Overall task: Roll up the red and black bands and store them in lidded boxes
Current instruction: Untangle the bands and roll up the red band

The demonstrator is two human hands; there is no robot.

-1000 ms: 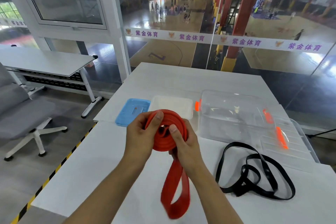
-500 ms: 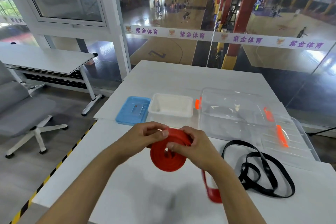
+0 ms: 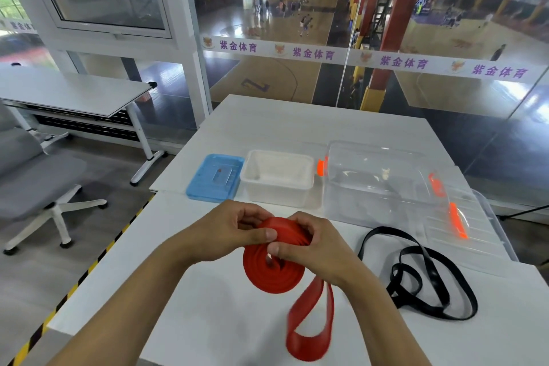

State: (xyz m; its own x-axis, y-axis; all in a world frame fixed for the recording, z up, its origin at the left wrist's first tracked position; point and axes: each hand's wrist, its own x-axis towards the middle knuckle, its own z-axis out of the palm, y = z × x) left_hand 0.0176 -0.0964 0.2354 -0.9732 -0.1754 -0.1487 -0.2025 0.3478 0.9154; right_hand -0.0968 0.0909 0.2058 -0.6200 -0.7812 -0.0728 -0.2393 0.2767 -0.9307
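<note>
Red band (image 3: 274,272) sits half coiled above the table (image 3: 208,321), pinched by left hand (image 3: 230,230) and right hand (image 3: 312,246); I'd keep turns tight, feeding the loose tail evenly.

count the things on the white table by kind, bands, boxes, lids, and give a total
Bands: 2, the red band gripped by the left hand and the right hand, and the black band.
Boxes: 2, the white box and the clear box.
Lids: 2, the blue lid and the clear lid.
Total: 6
</note>
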